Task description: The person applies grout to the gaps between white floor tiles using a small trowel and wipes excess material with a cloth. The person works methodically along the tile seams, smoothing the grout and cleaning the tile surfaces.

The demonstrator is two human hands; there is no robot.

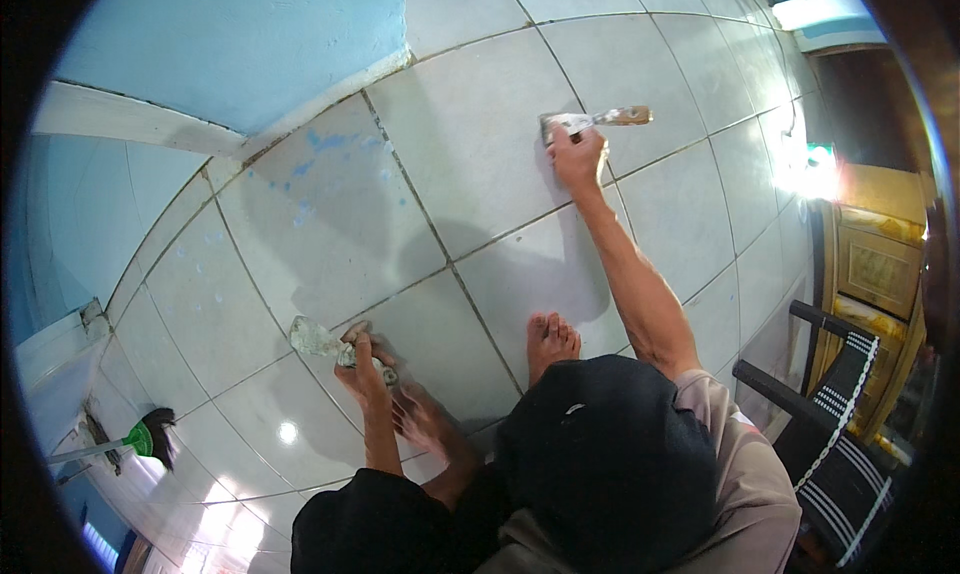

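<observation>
My right hand (577, 159) reaches out over the pale floor tiles with its fingers closed on a putty knife. The putty knife (628, 117) has a worn wooden handle pointing right, and my fingers sit at its whitish, smeared blade, which is down at the tile. Nearer and to the left, my left hand (362, 369) is closed around a crumpled greyish-white rag (315, 337). One end of the rag sticks out to the left, above the floor, and more of it bunches under my fingers. Blue paint spots (325, 142) mark a tile between the far wall corner and my hands.
A light-blue wall (240, 44) with a white base juts in at the far left. A green-headed broom (150, 439) is at the left. On the right are a black strapped chair (840, 404) and a wooden cabinet (880, 274). My bare foot (553, 342) stands between my hands.
</observation>
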